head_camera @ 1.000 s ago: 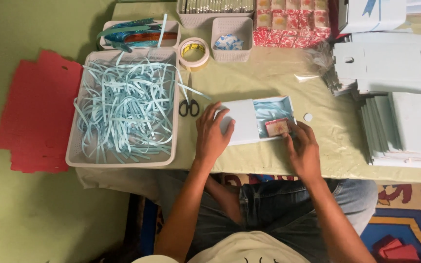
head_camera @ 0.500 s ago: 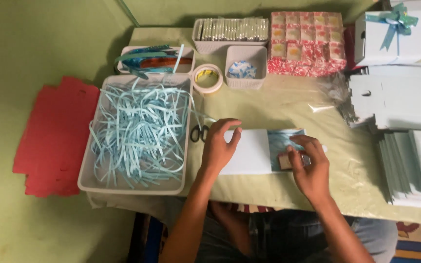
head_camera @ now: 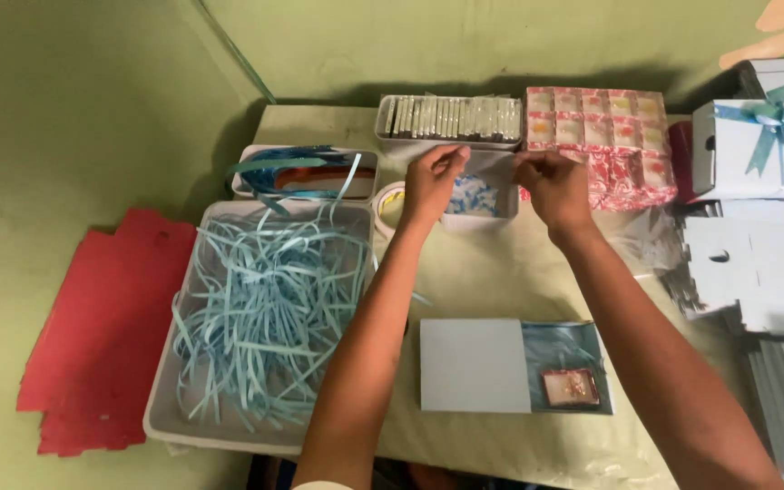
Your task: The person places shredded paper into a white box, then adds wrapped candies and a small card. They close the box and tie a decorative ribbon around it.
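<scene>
While both arms stretch far across the table, left hand (head_camera: 430, 183) and right hand (head_camera: 551, 184) pinch the rim of a small white tub (head_camera: 481, 192) (blue-white bits inside), just right of the tape roll (head_camera: 388, 205). Open box (head_camera: 514, 365) sits near, w/ ribbon tray (head_camera: 269, 318) at left.

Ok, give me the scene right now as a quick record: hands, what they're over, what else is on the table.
left hand: raised over the small tub, fingers pinched
right hand: beside it over the same tub, fingers pinched
held item: too small to tell
small tub: white, holds blue-and-white bits
open box: near edge, untouched, blue shred and a small packet inside
tray: full of pale blue paper shred
tape roll: beside the left wrist
red card sheets: off the table's left
</scene>
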